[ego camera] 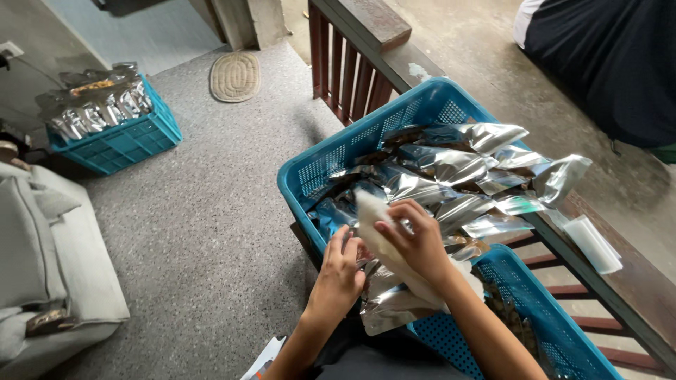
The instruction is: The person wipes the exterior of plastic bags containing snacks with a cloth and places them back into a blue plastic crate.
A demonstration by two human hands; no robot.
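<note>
Hands work over the near blue crate (310, 176): right hand (415, 243) grips a white pouch (380, 239), left hand (341, 271) seemingly pinching silver foil bags (451, 169) beneath.

There are two blue baskets: one big blue basket (320, 165) close by and one small blue basket (120, 144) far off on the floor. Both are full of shiny silver bags. The pile of silver bags (451, 176) in the big one is too jumbled to count well, maybe fifteen or more. The far silver bags (95, 105) look like about ten. There are two hands, a left hand (340, 271) and a right hand (417, 239). There is one white bag (377, 236) in the hands, one clear packet (593, 244) on the wooden rail (373, 28), and one round mat (235, 76).
</note>
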